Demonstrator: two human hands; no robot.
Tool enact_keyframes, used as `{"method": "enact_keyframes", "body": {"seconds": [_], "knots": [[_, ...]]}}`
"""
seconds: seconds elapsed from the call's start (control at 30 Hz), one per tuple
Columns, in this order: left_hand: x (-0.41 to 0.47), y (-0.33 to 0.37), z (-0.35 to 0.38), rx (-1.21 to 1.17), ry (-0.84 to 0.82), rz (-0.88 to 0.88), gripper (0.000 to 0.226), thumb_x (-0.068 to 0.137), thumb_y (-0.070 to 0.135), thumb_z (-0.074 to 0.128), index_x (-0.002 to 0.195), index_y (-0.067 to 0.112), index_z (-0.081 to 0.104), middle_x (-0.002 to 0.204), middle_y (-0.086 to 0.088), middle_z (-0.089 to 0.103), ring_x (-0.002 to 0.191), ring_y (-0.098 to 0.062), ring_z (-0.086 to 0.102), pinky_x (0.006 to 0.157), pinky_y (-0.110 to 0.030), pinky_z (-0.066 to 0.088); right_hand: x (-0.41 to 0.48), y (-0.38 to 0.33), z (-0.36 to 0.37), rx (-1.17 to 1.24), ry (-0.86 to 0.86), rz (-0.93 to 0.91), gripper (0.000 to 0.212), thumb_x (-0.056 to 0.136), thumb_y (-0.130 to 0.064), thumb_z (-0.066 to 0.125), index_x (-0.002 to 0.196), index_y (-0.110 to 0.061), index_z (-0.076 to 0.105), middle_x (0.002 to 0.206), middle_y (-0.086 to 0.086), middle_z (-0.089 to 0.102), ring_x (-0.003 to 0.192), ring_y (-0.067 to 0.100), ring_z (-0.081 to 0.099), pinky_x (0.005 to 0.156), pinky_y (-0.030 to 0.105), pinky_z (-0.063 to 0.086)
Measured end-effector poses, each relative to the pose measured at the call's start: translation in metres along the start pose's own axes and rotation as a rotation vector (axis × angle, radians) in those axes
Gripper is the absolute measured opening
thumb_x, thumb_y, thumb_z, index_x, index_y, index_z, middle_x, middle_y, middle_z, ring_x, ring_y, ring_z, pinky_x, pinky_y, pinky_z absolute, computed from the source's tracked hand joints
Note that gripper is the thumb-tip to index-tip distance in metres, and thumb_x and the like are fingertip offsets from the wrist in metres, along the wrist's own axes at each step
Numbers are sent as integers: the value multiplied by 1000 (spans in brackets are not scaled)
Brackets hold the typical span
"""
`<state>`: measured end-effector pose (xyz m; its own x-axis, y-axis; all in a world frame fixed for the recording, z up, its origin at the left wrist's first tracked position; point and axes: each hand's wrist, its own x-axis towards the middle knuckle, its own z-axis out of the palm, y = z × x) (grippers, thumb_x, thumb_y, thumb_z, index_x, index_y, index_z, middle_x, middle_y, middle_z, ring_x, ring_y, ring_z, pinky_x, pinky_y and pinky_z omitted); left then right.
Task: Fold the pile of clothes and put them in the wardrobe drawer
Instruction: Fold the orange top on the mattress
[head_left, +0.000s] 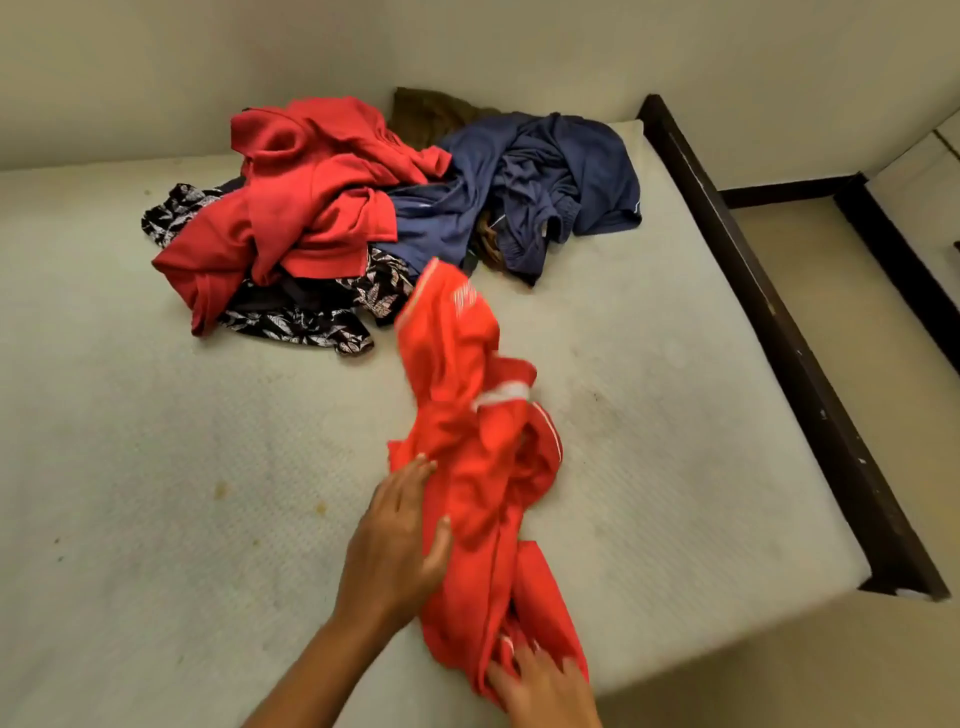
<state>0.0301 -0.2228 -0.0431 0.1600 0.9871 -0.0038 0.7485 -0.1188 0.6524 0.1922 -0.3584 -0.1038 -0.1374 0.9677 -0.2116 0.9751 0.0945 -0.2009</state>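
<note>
A bright orange-red garment (467, 415) with white trim stretches from the edge of the clothes pile toward me across the mattress (156, 467). My right hand (543, 686), blurred at the bottom edge, grips the garment's near end. My left hand (397, 545) lies against the garment's left side, fingers straight and thumb on the cloth. The pile sits at the far side of the bed: a red top (301, 208), a navy garment (530, 182), a black leaf-print piece (311, 322) underneath, and an olive-brown item (431, 111) at the back.
A dark wooden bed frame (779, 332) runs along the mattress's right edge, with bare floor beyond it. A pale wall rises behind the pile. The wardrobe and its drawer are out of view.
</note>
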Motion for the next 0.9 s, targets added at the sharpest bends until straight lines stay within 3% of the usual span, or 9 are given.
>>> {"method": "enact_keyframes", "body": {"seconds": [0.07, 0.13, 0.27, 0.37, 0.43, 0.5, 0.6, 0.73, 0.9], "knots": [[15, -3, 13, 86, -67, 57, 57, 77, 33, 50, 128, 6, 50, 129, -15, 55, 119, -23, 48, 97, -28, 40, -10, 10, -5, -17, -71, 48, 48, 85, -57, 23, 71, -52, 69, 89, -16, 64, 71, 3, 62, 60, 24, 54], [29, -4, 25, 177, -138, 107, 63, 71, 22, 68, 129, 4, 50, 132, -20, 51, 119, -35, 51, 95, -40, 45, 5, 19, -25, 59, 27, 131, 41, 74, -58, 36, 58, -36, 66, 69, -12, 63, 61, 9, 64, 51, 23, 50], [68, -4, 47, 325, -232, 215, 82, 59, 13, 83, 133, 8, 49, 138, -23, 44, 121, -47, 46, 86, -53, 48, 79, 47, -39, 294, 130, 350, 35, 85, -34, 46, 106, -11, 62, 109, 8, 60, 102, 29, 57, 83, 38, 48], [94, -1, 63, 374, -262, 158, 88, 76, 28, 74, 147, 20, 23, 155, -16, 11, 135, -46, 24, 96, -52, 42, 140, 63, -40, 415, 2, 446, 67, 91, -33, 55, 144, -6, 26, 150, 12, 29, 139, 26, 24, 112, 35, 21], [104, -1, 72, 294, -259, -53, 88, 84, 27, 66, 149, 25, 6, 155, -18, -2, 131, -46, 30, 99, -48, 37, 169, 65, -38, 467, -49, 475, 78, 90, -34, 56, 148, -8, 12, 154, 12, 22, 141, 25, 21, 112, 34, 19], [109, -4, 70, 162, -275, -233, 82, 88, 13, 57, 150, 29, 4, 145, -26, 22, 118, -45, 45, 93, -46, 39, 186, 66, -34, 548, -72, 505, 73, 89, -26, 58, 148, -10, 18, 146, 15, 37, 132, 31, 37, 105, 37, 32], [96, -10, 51, 110, -91, -259, 74, 83, -4, 42, 146, 30, 25, 120, -21, 42, 102, -43, 51, 84, -47, 42, 184, 68, -45, 644, 105, 517, 49, 79, -12, 63, 127, -11, 54, 119, 15, 62, 111, 30, 57, 92, 35, 45], [60, -19, 16, 196, 213, -421, 70, 78, -6, 44, 138, 31, 42, 114, -17, 40, 81, -40, 53, 69, -46, 43, 134, 104, -79, 502, 380, 683, 41, 75, 2, 58, 115, -7, 61, 115, 17, 60, 105, 34, 56, 87, 35, 40], [8, -57, 1, 293, 262, -644, 68, 82, 1, 57, 143, 16, 32, 122, -28, 37, 99, -49, 48, 80, -58, 39, 54, 168, -101, 165, 392, 946, 42, 85, -5, 58, 127, -8, 51, 121, 19, 50, 104, 41, 53, 80, 45, 43]]}}
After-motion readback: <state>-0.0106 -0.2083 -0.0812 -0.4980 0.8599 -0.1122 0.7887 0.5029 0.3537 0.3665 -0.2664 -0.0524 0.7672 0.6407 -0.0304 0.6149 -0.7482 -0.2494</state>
